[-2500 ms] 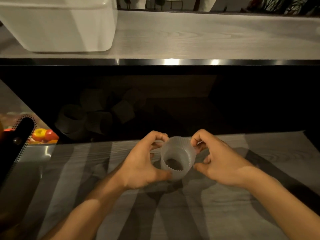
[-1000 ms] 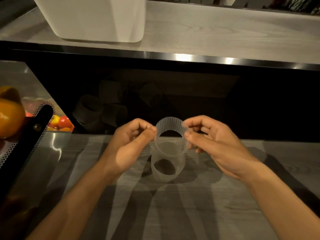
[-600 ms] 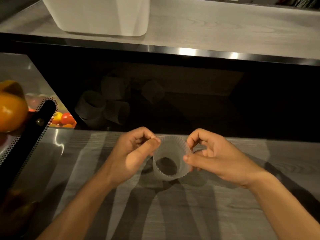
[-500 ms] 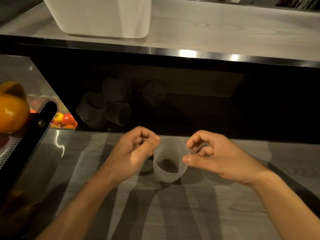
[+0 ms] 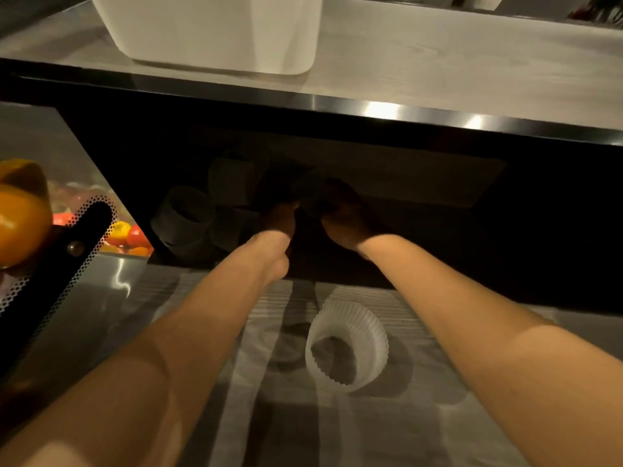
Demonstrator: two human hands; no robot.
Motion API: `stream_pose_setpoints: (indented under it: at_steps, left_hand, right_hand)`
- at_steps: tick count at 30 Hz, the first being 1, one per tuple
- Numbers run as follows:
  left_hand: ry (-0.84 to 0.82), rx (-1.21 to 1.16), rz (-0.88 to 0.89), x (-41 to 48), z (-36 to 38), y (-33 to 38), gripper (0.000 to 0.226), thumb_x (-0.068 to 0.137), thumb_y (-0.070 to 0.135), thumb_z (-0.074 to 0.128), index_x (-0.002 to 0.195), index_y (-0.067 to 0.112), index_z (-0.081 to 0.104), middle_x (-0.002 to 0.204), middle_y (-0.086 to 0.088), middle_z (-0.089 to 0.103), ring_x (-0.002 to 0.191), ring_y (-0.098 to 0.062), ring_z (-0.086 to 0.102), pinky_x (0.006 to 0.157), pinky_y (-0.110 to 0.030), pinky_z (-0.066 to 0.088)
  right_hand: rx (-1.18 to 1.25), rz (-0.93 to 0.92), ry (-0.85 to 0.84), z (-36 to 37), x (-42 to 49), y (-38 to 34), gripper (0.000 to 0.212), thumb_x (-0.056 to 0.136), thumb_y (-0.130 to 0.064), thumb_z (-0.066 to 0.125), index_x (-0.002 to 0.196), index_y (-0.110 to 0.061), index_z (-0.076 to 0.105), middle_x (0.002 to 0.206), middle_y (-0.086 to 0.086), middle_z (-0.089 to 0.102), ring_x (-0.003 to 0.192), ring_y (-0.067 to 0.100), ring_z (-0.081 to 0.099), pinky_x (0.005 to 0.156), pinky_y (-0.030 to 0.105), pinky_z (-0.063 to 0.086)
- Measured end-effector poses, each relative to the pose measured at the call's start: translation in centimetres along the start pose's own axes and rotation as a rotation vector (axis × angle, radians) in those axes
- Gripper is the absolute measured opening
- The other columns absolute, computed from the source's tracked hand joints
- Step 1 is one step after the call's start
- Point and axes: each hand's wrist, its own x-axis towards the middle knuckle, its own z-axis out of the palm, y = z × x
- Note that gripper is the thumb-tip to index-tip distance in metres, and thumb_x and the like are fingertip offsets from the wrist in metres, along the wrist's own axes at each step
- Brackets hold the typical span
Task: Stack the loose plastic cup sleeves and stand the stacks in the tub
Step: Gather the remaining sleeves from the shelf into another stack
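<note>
- Both my arms reach forward into the dark recess [image 5: 438,203] under the raised ledge [image 5: 438,62].
- My left hand [image 5: 280,219] and right hand [image 5: 342,215] are deep in shadow and near each other, with one dim sleeve [image 5: 310,193] between them.
- Fingers: too dark to read. I cannot tell for either hand whether they are apart, together or clamped on that sleeve.
- Stacked sleeves [image 5: 350,342]: translucent white, ribbed, on the counter [image 5: 421,416] between my forearms. They are tilted, scalloped opening facing me. Neither hand touches them.
- Loose sleeves [image 5: 183,215]: clustered in the recess, left of my left hand.
- Tub [image 5: 215,32]: white, on the raised ledge at upper left, well apart from both hands.
- Orange fruit [image 5: 20,220] at the far left edge.
</note>
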Motion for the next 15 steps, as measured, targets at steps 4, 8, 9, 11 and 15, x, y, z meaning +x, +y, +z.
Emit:
stream_pose_setpoints:
  at_steps: [4, 8, 9, 11, 15]
  left_hand:
    - [-0.002, 0.019, -0.02, 2.6, -0.4, 0.0, 0.042, 0.099, 0.043, 0.056, 0.135, 0.023, 0.059, 0.131, -0.008, 0.065, 0.118, -0.028, 0.06, 0.106, -0.047, 0.045]
    - [-0.015, -0.047, -0.003, 2.7, -0.4, -0.1, 0.04, 0.098, 0.042, 0.058, 0.133, 0.022, 0.061, 0.125, -0.006, 0.068, 0.113, -0.024, 0.063, 0.086, -0.037, 0.049]
    - [-0.005, -0.051, 0.014, 2.2, -0.3, -0.2, 0.04, 0.097, 0.043, 0.061, 0.131, 0.022, 0.062, 0.124, -0.004, 0.068, 0.111, -0.023, 0.063, 0.081, -0.034, 0.048]
    - [0.026, -0.047, 0.072, 1.0, -0.1, -0.3, 0.038, 0.097, 0.036, 0.065, 0.132, 0.024, 0.06, 0.126, 0.0, 0.066, 0.113, -0.02, 0.062, 0.081, -0.032, 0.048]
    - [0.09, -0.158, 0.142, -3.3, -1.5, -0.5, 0.031, 0.091, -0.001, 0.067, 0.12, 0.008, 0.06, 0.111, -0.006, 0.069, 0.105, -0.022, 0.066, 0.09, -0.034, 0.053]
  right_hand:
    - [0.059, 0.017, 0.013, 0.7, 2.9, 0.6, 0.048, 0.105, -0.034, 0.047, 0.151, -0.023, 0.039, 0.15, 0.008, 0.046, 0.134, 0.029, 0.046, 0.098, 0.032, 0.037]
    - [0.207, 0.039, 0.063, 1.4, 3.0, 1.6, 0.047, 0.102, -0.036, 0.053, 0.147, -0.023, 0.045, 0.138, 0.002, 0.052, 0.126, 0.022, 0.051, 0.094, 0.03, 0.039]
    - [0.272, 0.039, 0.096, 1.3, 2.8, 1.8, 0.045, 0.1, -0.035, 0.058, 0.142, -0.022, 0.05, 0.128, -0.003, 0.055, 0.121, 0.018, 0.053, 0.095, 0.031, 0.042]
    - [0.417, 0.052, 0.19, 0.7, 1.9, 1.9, 0.034, 0.094, -0.03, 0.068, 0.125, -0.018, 0.06, 0.11, -0.006, 0.062, 0.105, 0.014, 0.06, 0.093, 0.031, 0.049]
    - [0.619, 0.007, 0.261, -1.0, -2.2, 1.0, 0.031, 0.084, -0.012, 0.079, 0.112, -0.016, 0.065, 0.097, -0.011, 0.065, 0.091, 0.001, 0.062, 0.085, 0.012, 0.052]
